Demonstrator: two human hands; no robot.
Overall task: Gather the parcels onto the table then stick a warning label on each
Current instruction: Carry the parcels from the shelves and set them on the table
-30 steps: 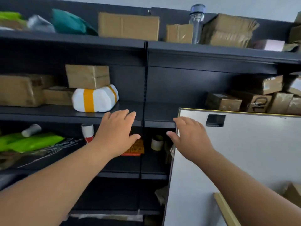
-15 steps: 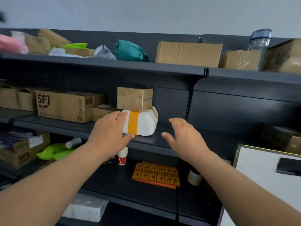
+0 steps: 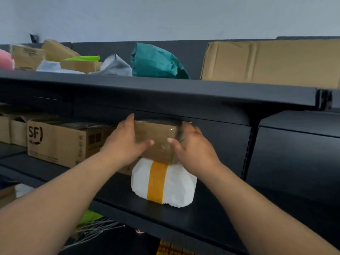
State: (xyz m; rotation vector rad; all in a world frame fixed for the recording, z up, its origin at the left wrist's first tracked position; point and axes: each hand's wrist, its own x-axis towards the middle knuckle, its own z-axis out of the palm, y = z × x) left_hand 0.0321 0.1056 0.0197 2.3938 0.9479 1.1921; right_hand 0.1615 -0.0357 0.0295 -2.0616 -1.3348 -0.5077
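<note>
A small brown taped cardboard parcel (image 3: 156,133) sits on top of a white parcel with an orange tape band (image 3: 161,183) on the middle shelf (image 3: 211,218). My left hand (image 3: 125,144) grips the brown parcel's left side, thumb across its front. My right hand (image 3: 191,146) grips its right side, thumb on the front too. The parcel's far side and the fingers behind it are hidden.
An SF-marked carton (image 3: 60,142) and other boxes stand to the left on the same shelf. The upper shelf (image 3: 165,89) hangs close above, carrying a teal bag (image 3: 154,61), a grey bag (image 3: 114,66) and a large carton (image 3: 266,61). Orange label sheets (image 3: 169,248) lie on the shelf below.
The view moved closer and left along the shelving. Both hands rose from hovering open in front of the shelf and took hold of the brown parcel from either side.
</note>
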